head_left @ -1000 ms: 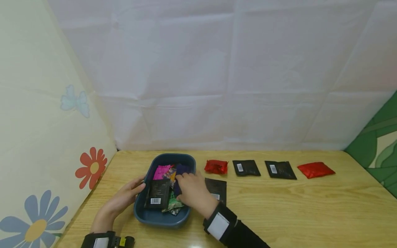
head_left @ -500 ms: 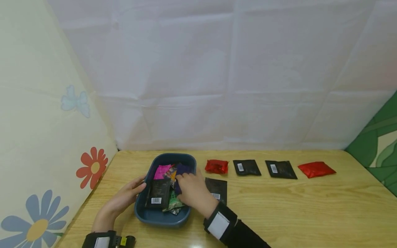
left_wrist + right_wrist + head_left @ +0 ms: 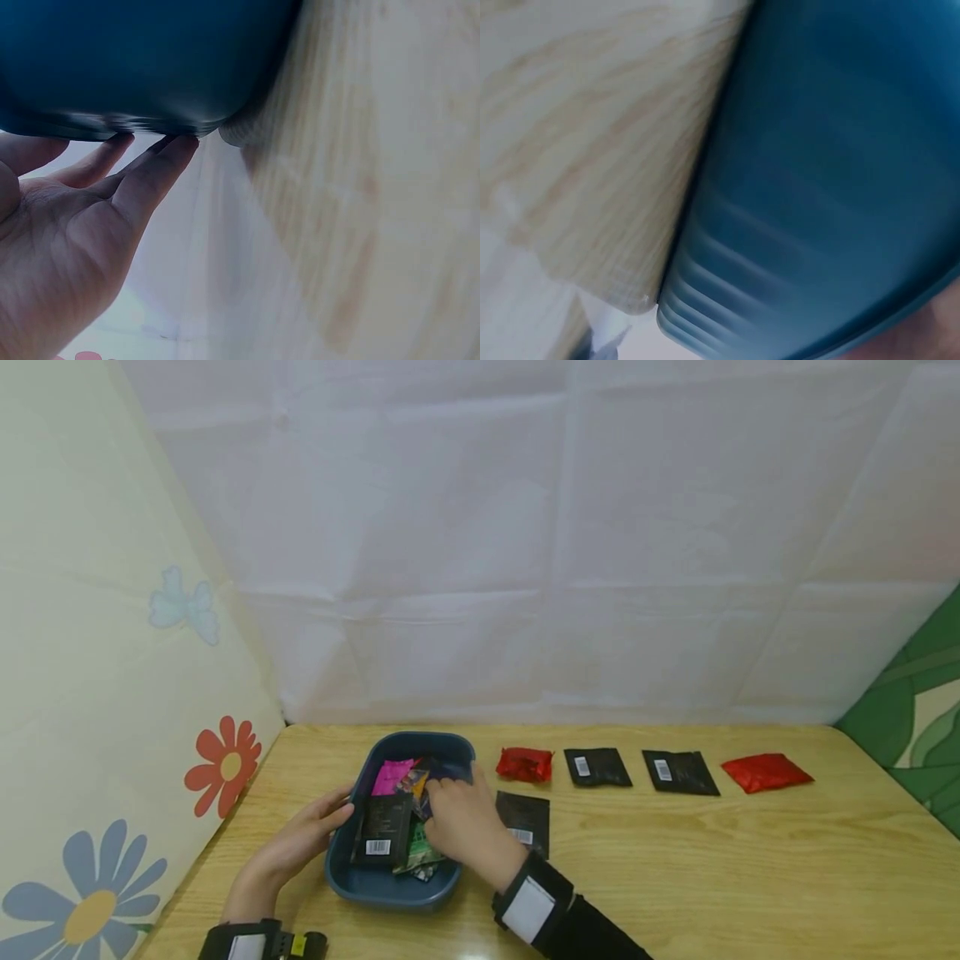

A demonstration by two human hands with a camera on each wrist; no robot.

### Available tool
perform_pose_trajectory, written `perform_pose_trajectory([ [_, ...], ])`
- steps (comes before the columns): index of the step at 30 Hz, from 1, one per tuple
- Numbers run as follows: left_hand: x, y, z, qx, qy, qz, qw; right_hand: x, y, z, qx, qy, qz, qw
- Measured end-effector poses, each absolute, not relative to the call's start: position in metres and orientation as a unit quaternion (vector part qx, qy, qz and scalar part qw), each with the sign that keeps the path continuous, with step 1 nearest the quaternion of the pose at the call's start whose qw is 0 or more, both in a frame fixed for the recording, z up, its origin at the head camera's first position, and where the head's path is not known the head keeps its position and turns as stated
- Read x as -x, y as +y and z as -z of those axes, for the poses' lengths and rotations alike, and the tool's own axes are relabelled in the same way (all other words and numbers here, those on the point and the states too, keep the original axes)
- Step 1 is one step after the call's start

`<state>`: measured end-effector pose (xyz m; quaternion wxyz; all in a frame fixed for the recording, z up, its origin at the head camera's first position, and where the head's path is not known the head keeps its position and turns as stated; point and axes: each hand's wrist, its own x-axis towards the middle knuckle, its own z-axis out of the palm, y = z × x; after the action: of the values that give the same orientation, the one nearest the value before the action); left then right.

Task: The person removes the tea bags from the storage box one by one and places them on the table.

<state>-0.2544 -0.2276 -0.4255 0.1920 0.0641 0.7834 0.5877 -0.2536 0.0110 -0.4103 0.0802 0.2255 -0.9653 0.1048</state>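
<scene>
A blue plastic bin (image 3: 393, 893) stands on the table, with small snack packets inside. My left hand (image 3: 303, 835) supports the bin's left side; in the left wrist view its fairly straight fingers (image 3: 146, 176) touch the outer wall. Over the bin's right rim reaches my right hand (image 3: 468, 818), fingers curled down at a dark purple packet (image 3: 426, 807) mostly covered by the hand; the fingertips are hidden. Beside it lie a pink packet (image 3: 392, 777), a black packet with a barcode (image 3: 384, 829) and a green packet (image 3: 417, 847). The bin wall (image 3: 795, 187) fills most of the right wrist view.
Right of the bin, a black packet (image 3: 525, 818) lies partly behind my right hand. Along the table's back run a red packet (image 3: 524, 764), a black packet (image 3: 597, 767), another black packet (image 3: 681, 772) and a red packet (image 3: 767, 772). White sheeting (image 3: 562, 543) hangs behind.
The dark purple packet has shifted from the bin's back right to under my right hand, whose fingers have drawn in slightly. My left hand and the bin stay put.
</scene>
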Motion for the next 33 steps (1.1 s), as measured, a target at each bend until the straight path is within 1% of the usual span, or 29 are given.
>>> perform_pose_trajectory([
  [3,0.254,-0.228,0.426,-0.070,0.783,-0.587,0.193,0.254,0.011,0.410,-0.232,-0.961,-0.101,0.110],
  [8,0.255,-0.227,0.426,-0.071,0.782,-0.589,0.191,0.254,0.013,0.406,-0.230,-0.950,-0.114,0.178],
  [11,0.255,-0.227,0.425,-0.068,0.784,-0.587,0.190,0.252,0.013,0.402,-0.232,-0.942,-0.132,0.205],
  [24,0.254,-0.228,0.426,-0.073,0.782,-0.588,0.191,0.243,0.016,0.388,-0.270,-0.915,-0.153,0.257],
  [33,0.254,-0.228,0.427,-0.055,0.784,-0.587,0.195,0.238,0.025,0.380,-0.302,-0.906,-0.166,0.245],
])
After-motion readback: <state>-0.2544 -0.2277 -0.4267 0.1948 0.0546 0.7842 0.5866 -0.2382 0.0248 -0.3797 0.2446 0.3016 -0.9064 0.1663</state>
